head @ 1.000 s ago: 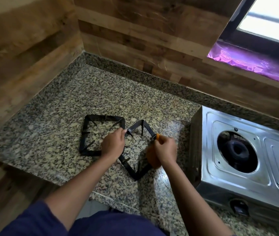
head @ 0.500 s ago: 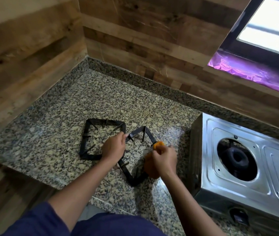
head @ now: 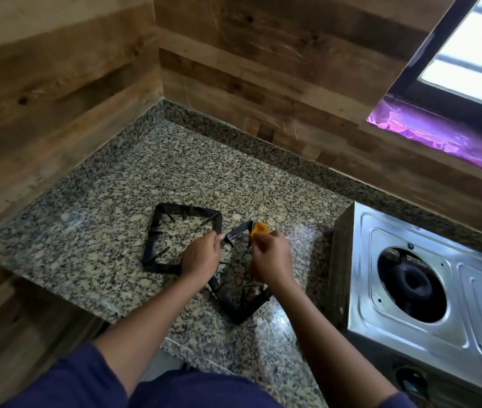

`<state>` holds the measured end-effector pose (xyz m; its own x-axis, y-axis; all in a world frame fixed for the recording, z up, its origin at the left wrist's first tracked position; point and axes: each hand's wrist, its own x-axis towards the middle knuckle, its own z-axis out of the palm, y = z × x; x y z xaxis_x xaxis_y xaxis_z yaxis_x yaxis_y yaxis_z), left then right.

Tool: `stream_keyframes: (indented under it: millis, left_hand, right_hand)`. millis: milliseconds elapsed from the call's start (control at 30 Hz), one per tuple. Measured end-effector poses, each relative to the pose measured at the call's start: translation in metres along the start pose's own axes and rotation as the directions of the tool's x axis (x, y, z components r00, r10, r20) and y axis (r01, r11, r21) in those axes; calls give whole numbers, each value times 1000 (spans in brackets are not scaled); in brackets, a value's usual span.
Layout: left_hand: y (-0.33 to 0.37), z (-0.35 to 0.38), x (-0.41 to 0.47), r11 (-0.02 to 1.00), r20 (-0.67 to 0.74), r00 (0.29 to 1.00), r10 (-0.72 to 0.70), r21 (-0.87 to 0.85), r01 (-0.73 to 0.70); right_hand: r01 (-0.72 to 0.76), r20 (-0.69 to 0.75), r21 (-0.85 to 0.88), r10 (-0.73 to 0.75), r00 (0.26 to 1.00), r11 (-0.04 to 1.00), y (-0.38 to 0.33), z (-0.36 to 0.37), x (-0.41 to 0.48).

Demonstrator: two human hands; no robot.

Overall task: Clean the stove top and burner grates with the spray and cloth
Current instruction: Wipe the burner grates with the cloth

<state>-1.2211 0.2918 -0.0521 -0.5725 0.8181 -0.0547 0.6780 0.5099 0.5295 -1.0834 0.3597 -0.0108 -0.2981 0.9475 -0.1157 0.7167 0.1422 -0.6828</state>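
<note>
The person's left grip (head: 201,260) is curled round the far-left bar of a black burner grate (head: 239,309) that sits corner-on to them on the granite bench (head: 86,231). Just across that grate's far corner, the right grip (head: 272,257) is closed on an orange cloth (head: 258,228), pressing it against the bar there. A second grate (head: 189,209) lies flat immediately left, and the steel stove (head: 360,304) stands to the right.
</note>
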Motion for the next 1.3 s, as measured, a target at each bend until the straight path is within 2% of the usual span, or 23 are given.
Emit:
stream_keyframes:
  millis: [67,100,167,233,267,333,367,433,467,533,633,700,767,867,933,1067,1133,1233,1300]
  left_hand:
    - [-2,4,-2,999,2,999,-32,-12,32]
    - [-3,5,-3,999,4,999,-41,-23,41]
    - [-3,6,-3,998,3,999,-36,-51,36]
    - [-3,6,-4,998,-3,1000,-14,-68,13]
    - [-2,5,-4,997,-5,1000,4,-71,-5]
    - [0,3,-3,997,-14,999,42,-69,-43]
    - [0,3,-4,996,-18,998,56,-68,-57]
    - [2,1,-5,995,-16,998,61,-78,-62]
    - [3,1,-6,995,-13,999,52,-87,-53]
    - [3,1,-8,994,-11,999,32,-100,-33]
    - [1,3,-9,993,-7,999,43,-112,-43]
    - [0,3,-8,990,-4,998,58,-126,-58]
    - [1,1,-8,980,-5,996,84,-179,-84]
    - [5,-2,-6,961,-18,997,82,-265,-83]
    - [6,-1,-6,966,-36,998,51,-251,-59]
    - [7,2,-12,962,-71,992,102,-246,-117]
    - [8,3,-13,959,-65,989,136,-242,-148]
    - [7,5,-10,959,-65,989,130,-244,-142]
    - [7,5,-9,960,-68,989,128,-241,-141]
  right_hand:
    - [-63,62,13,62,996,998,5,8,-9]
    - [-146,71,86,140,988,986,6,8,-13]
    - [-223,7,280,231,973,934,9,0,-14]
    - [-148,-133,359,207,969,922,1,-14,-11]
    - [-88,-204,357,170,964,930,-4,-21,-6]
    - [-4,-227,339,86,970,941,-10,-28,8]
    - [-6,-162,324,62,985,946,-12,-27,13]
    - [-104,-5,254,109,994,962,-10,-20,17]
    - [-136,21,213,135,991,968,-7,-17,17]
    - [-164,-10,169,168,986,972,-2,-14,10]
    - [-148,-158,185,177,971,972,1,-14,3]
    - [-17,-235,243,76,969,970,-4,-14,2]
    - [138,-185,209,-100,978,968,-12,-11,3]
    - [361,37,-21,-360,932,932,-17,1,0]
    - [429,67,-169,-424,903,887,-13,11,-4]
    - [226,-96,-122,-238,966,966,-16,6,-13]
    - [157,-179,-97,-173,969,983,-16,-1,-14]
    - [156,-226,-23,-157,961,987,-18,-6,-7]
    - [202,-164,-2,-199,966,979,-20,-5,-4]
